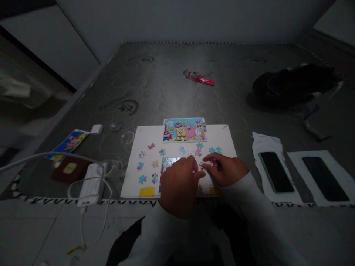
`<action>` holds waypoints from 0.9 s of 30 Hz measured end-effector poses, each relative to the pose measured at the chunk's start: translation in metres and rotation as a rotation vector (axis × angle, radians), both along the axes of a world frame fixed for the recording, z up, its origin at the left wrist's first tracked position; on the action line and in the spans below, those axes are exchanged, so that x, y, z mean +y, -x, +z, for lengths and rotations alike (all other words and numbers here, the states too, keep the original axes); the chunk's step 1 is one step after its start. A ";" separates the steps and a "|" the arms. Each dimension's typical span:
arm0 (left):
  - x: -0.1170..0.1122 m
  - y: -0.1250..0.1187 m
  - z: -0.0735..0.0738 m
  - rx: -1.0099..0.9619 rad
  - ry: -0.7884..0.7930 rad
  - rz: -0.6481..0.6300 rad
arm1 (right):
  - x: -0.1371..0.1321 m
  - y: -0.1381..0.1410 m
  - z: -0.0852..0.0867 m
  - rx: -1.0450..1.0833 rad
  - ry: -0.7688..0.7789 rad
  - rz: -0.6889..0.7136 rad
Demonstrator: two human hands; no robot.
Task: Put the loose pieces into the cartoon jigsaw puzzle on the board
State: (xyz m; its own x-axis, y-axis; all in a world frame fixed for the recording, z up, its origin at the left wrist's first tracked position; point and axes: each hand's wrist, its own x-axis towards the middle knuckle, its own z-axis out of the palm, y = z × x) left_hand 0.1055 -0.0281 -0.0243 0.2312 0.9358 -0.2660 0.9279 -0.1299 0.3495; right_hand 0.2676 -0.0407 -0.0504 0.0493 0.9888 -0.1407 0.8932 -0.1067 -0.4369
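**Jigsaw piece (203, 166) held in a pinch**

The right hand (227, 170) nips it between thumb and fingers; the left hand (179, 183) curls over the partly joined puzzle (169, 162), its hold unclear. Flat white board (149, 135) beneath, knobbly loose pieces (154, 164) around, brown box (62, 176) left, grey patterned tablecloth (166, 98), plain wall (194, 20).

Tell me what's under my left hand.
Edges of a partly joined puzzle show beyond and beside your left hand, on the white board. Your hand covers the rest, so I can't tell what lies there.
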 end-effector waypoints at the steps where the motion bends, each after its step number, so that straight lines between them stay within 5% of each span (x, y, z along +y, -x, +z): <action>1: 0.000 0.000 0.000 -0.003 -0.004 0.002 | 0.000 0.000 0.000 -0.001 -0.002 0.003; 15: 0.000 -0.003 0.004 -0.039 0.030 -0.023 | -0.001 0.009 -0.002 -0.062 -0.010 -0.096; 27: -0.012 0.001 0.015 0.075 0.013 -0.098 | -0.006 -0.006 0.001 -0.016 0.013 0.060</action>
State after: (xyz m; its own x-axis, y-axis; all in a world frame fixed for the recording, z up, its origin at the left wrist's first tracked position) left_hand 0.1044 -0.0398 -0.0096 0.3007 0.9061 -0.2976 0.9344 -0.2174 0.2822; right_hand 0.2735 -0.0465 -0.0492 -0.0075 0.9882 -0.1528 0.9050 -0.0583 -0.4215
